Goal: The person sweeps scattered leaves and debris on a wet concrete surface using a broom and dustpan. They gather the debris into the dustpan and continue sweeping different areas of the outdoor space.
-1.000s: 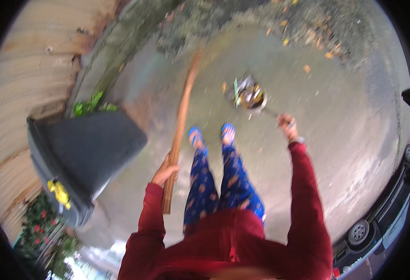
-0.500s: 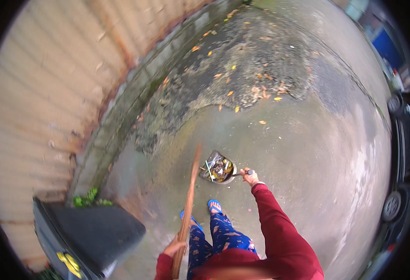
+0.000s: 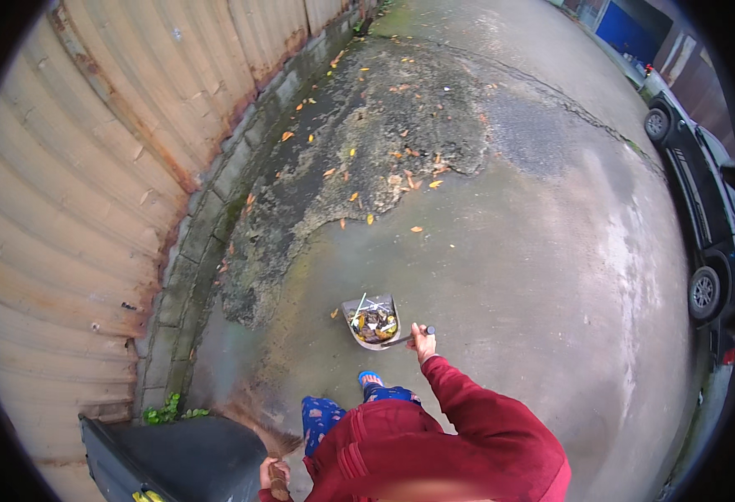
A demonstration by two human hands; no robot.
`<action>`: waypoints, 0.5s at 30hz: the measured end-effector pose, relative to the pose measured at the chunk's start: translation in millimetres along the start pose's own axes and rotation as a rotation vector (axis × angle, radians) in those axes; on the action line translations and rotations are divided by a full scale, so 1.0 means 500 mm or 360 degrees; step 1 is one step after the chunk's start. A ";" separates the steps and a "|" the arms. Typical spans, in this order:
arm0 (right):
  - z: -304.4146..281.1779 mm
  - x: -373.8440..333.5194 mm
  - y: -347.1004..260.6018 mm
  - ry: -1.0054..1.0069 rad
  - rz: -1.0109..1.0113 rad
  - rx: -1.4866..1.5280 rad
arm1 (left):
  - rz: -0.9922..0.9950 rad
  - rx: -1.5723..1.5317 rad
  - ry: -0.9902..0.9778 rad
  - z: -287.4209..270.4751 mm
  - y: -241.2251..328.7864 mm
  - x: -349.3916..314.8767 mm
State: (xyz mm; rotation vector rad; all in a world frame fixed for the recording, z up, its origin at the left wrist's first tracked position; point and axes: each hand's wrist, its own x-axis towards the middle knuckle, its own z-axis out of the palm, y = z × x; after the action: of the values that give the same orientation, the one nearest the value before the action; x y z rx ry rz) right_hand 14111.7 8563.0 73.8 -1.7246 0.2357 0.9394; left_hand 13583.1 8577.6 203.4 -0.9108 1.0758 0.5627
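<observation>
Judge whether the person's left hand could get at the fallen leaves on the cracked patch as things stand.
Probably not: the left hand grips the broom handle near the bin, while those leaves lie far ahead, beyond the dustpan.

A yellow label (image 3: 143, 496) sits at the lower left edge of the view, on the front lip of the dark wheeled bin (image 3: 175, 456) that stands against the corrugated metal wall (image 3: 66, 192). Only a small, bright strip of it shows; its shape cannot be told. Nothing else here counts as a package, sign or screen: the blue panel (image 3: 631, 29) far off at the top right is plain as far as can be seen.
</observation>
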 end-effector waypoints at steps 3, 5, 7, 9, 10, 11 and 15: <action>-0.040 -0.031 0.001 0.0214 -0.0088 0.0285 | 0.0704 0.1346 -0.0839 -0.007 0.015 0.032; -0.063 -0.050 0.001 0.0337 -0.0280 0.0364 | 0.0979 0.1093 -0.1043 -0.009 0.032 0.053; -0.082 -0.059 -0.002 0.0376 -0.0292 0.0411 | 0.0976 0.0982 -0.0821 -0.002 0.060 0.065; -0.096 -0.056 -0.008 0.0414 -0.0147 0.0440 | 0.0084 -0.0181 -0.0409 0.042 0.101 0.075; -0.101 -0.051 -0.011 0.0485 -0.0148 0.0428 | 0.0074 -0.0185 -0.0314 0.079 0.113 0.081; -0.105 -0.046 -0.014 0.0594 -0.0106 0.0437 | 0.0037 -0.0155 -0.0320 0.125 0.125 0.084; -0.118 -0.029 -0.012 0.0844 -0.0051 0.0555 | -0.0074 0.0046 -0.0229 0.328 0.155 0.106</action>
State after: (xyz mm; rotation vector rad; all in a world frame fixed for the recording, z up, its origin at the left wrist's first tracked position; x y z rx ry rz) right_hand 14133.2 8509.2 92.6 -1.6114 0.6751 0.3699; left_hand 13625.6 8755.8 157.8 -0.8550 0.9289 0.5642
